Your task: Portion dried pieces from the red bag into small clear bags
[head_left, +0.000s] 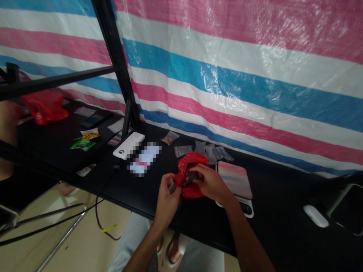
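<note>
A red plastic bag (194, 192) stands on the black table with its mouth open, showing dark brown, bumpy contents (187, 178). My left hand (168, 200) is closed at the bag's left side, pinching a small clear plastic bag (170, 185) next to the red rim. From the right, my right hand (212, 182) reaches over the mouth, its fingers curled at the dark contents; what they grip is partly hidden. Behind the red bag lie several empty clear bags (211, 154) and a clear bag of brown bits (170, 138).
A kitchen scale (235, 179) sits right of the bag, beneath my right forearm. To the left are a white power bank (129, 145) and a blurred-out phone (145, 159). A white mouse (316, 216) lies far right. Beyond the black frame (113, 49), another person's arm (7, 139) shows.
</note>
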A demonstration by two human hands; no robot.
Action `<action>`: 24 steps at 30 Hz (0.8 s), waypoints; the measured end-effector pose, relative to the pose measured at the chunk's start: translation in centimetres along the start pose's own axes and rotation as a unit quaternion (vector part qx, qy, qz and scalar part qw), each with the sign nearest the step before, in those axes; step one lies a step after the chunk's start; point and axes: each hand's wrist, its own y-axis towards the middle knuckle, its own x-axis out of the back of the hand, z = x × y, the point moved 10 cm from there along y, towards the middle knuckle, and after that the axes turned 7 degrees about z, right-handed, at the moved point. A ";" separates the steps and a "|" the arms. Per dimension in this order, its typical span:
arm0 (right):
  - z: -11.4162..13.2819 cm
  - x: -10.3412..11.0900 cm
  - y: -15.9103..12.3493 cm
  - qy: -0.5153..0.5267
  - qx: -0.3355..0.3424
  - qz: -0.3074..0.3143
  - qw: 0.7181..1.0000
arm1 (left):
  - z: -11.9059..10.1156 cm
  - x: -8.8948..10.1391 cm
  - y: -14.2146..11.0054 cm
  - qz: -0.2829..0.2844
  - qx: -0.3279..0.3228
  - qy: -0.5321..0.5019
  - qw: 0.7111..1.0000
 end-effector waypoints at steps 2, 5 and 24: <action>0.0 0.0 0.1 0.001 0.001 -0.010 1.000 | -0.2 0.1 -0.1 -0.008 -0.005 -0.006 1.000; 0.0 -0.2 0.3 0.007 0.002 -0.016 1.000 | -0.5 -0.1 -0.1 0.009 -0.012 -0.022 1.000; 0.9 0.5 0.2 0.152 0.048 -0.031 0.987 | -3.3 0.5 2.3 0.053 -0.138 0.374 0.916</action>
